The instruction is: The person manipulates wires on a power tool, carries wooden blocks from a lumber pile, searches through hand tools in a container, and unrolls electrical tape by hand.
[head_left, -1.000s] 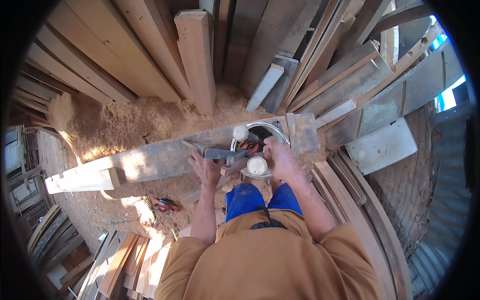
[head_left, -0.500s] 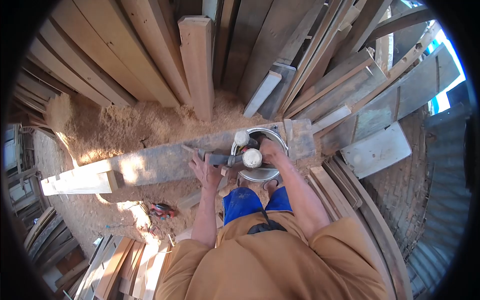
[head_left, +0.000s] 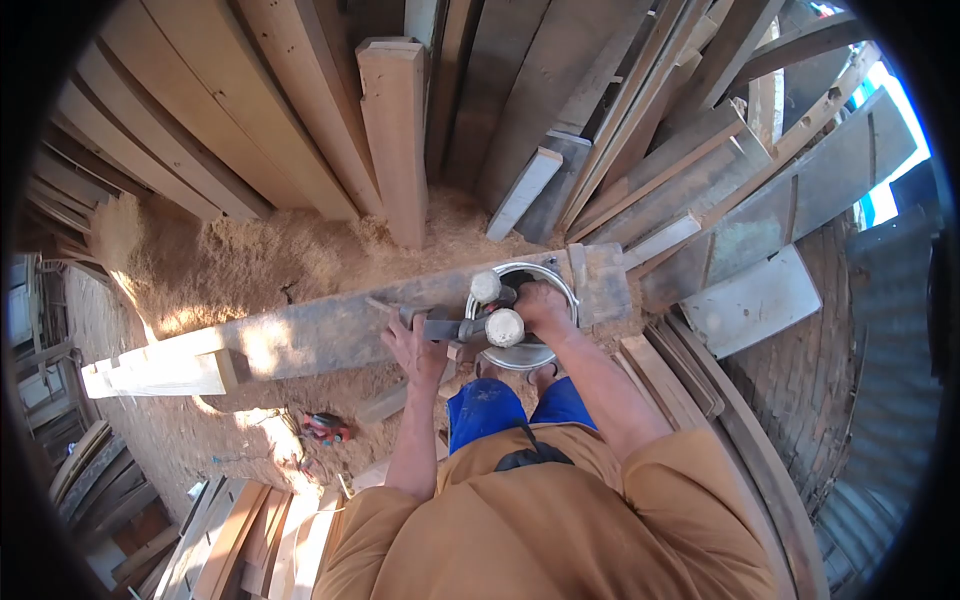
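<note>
A round metal bucket (head_left: pixel 523 354) stands at the edge of a long wooden plank (head_left: pixel 330 318). Two white round-headed mallets, one at the back (head_left: pixel 486 287) and one nearer (head_left: pixel 504 327), lie over its left side. My right hand (head_left: pixel 541 306) reaches into the bucket, its fingers hidden inside. My left hand (head_left: pixel 416 350) is closed around dark flat tools (head_left: pixel 440 328) beside the bucket, over the plank. What else lies in the bucket is too dark to make out.
Tall boards (head_left: pixel 395 140) lean behind the plank above piled sawdust (head_left: pixel 240 260). A pale block (head_left: pixel 170 375) rests at the plank's left end. A red power tool (head_left: pixel 326 428) lies on the ground, with stacked lumber (head_left: pixel 235 540) below. A white panel (head_left: pixel 755 300) is at right.
My right hand has gone deeper into the bucket. The nearer mallet head has shifted up and left. My left hand keeps hold of the flat tools, and the view has shifted slightly.
</note>
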A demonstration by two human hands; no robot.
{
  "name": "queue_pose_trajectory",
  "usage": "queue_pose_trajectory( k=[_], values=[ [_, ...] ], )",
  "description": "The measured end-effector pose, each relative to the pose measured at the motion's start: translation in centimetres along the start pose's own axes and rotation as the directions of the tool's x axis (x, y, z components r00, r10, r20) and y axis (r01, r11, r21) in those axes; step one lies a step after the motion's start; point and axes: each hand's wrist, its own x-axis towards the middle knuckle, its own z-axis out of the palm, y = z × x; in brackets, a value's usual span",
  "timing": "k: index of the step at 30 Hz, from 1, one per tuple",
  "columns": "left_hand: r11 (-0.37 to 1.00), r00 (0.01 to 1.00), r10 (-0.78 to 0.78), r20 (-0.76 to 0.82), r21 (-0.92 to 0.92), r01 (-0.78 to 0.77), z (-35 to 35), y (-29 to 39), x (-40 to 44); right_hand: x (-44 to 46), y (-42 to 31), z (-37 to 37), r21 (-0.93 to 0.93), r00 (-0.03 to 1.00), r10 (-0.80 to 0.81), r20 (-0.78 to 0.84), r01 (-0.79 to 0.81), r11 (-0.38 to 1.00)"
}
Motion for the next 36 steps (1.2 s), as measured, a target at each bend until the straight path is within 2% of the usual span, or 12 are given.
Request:
queue_pose_trajectory(
  k=[5, 8, 11, 15, 20, 23, 24, 28, 31, 32, 35, 36],
  values=[
    [0.999, 1.000, 0.011, -0.021, -0.030, -0.012, -0.3, 0.4, 0.3, 0.8, 0.6, 0.2, -0.144, 0.991, -0.087, 0.101, 0.101, 0.984],
    [0.999, 0.999, 0.048, 0.017, -0.002, -0.048, 0.4, -0.7, -0.3, 1.1, -0.4, -1.3, -0.181, 0.964, -0.006, 0.264, 0.056, 0.982],
    [0.999, 0.999, 0.035, 0.033, -0.015, -0.034, 1.3, -1.2, -0.5, 1.7, 0.0, -0.8, -0.185, 0.959, -0.064, 0.276, 0.119, 0.976],
    [0.995, 0.995, -0.092, 0.048, -0.021, 0.093, 0.4, -0.6, -0.5, 1.9, 0.5, -0.3, -0.097, 0.976, -0.084, 0.203, 0.106, 0.990],
    [0.993, 0.994, -0.107, 0.030, -0.048, 0.109, 0.1, -0.1, -0.4, 2.0, 2.0, 1.7, -0.086, 0.981, -0.179, 0.076, 0.185, 0.979],
    [0.992, 0.990, -0.119, 0.081, -0.033, 0.122, -1.0, 0.0, 0.0, 1.0, 1.8, 0.9, -0.111, 0.974, -0.217, 0.064, 0.223, 0.969],
    [0.993, 0.988, -0.114, 0.109, -0.024, 0.117, -1.5, 0.2, 0.0, 1.3, 1.7, 1.0, -0.091, 0.986, -0.141, 0.088, 0.149, 0.985],
    [0.995, 0.993, -0.091, 0.081, -0.023, 0.093, -1.3, -0.2, 0.1, 2.2, 1.7, 1.3, -0.137, 0.984, -0.140, 0.113, 0.155, 0.978],
    [0.988, 0.981, -0.144, 0.133, -0.034, 0.150, -1.2, 0.0, -0.5, 2.2, 2.2, 3.0, -0.224, 0.968, -0.236, -0.089, 0.211, 0.951],
    [0.987, 0.979, -0.153, 0.131, -0.029, 0.158, -0.9, 0.0, -0.6, 2.2, 2.0, 2.8, -0.191, 0.985, -0.169, -0.039, 0.158, 0.969],
    [0.984, 0.975, -0.177, 0.138, -0.013, 0.180, -1.5, 0.7, -0.5, 1.8, 1.3, 2.6, -0.303, 0.982, -0.189, -0.024, 0.173, 0.937],
    [0.982, 0.972, -0.186, 0.146, -0.005, 0.189, -2.0, 1.0, -0.7, 1.7, 1.4, 2.4, -0.246, 0.981, -0.190, -0.029, 0.177, 0.953]
  ],
)
